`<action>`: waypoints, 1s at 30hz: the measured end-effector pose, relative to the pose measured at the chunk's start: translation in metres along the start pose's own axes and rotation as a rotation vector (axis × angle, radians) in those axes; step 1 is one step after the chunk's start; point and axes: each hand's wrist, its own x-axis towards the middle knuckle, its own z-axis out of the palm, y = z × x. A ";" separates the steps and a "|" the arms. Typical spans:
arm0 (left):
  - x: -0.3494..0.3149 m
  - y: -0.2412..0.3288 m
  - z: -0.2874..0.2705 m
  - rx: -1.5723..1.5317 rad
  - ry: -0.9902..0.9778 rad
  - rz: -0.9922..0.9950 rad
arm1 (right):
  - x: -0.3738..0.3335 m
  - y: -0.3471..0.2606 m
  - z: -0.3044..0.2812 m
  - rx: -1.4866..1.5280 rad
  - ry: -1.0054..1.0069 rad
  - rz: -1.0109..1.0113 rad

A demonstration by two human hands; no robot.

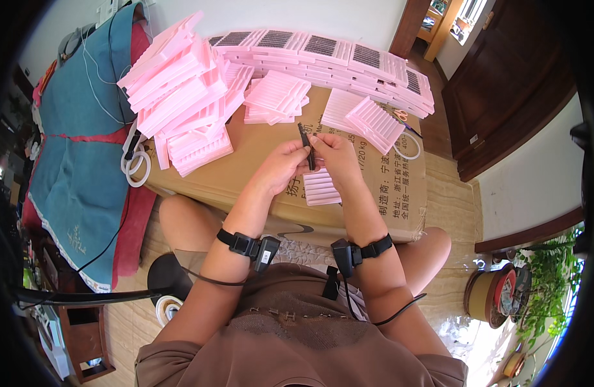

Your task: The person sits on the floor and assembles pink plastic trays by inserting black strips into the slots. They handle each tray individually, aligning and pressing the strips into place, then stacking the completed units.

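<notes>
Both hands, left hand (285, 164) and right hand (332, 155), pinch a slim, seemingly rigid black stick (306, 146).

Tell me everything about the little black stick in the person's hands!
The black stick is thin, dark and straight, maybe plastic, though it is too small to be sure. It stands nearly upright, tipped a little to the left. The left hand and right hand pinch its lower part between their fingertips, so the top pokes out free. It hovers above the brown cardboard box, just over a small pink ribbed tray.
</notes>
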 end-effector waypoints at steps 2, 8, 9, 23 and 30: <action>0.004 -0.002 -0.001 -0.001 0.052 0.008 | -0.002 0.000 0.002 0.063 0.004 -0.007; 0.014 -0.006 -0.017 0.023 0.261 0.110 | 0.003 -0.001 -0.007 0.134 0.214 -0.152; 0.015 -0.004 -0.024 0.069 0.313 0.106 | 0.005 -0.001 -0.013 0.164 0.212 -0.175; 0.018 0.000 -0.039 1.139 0.260 0.115 | -0.003 0.015 -0.023 -0.959 0.150 -0.275; 0.014 0.007 -0.035 1.171 0.218 0.134 | -0.006 0.025 -0.011 -1.112 0.194 -0.326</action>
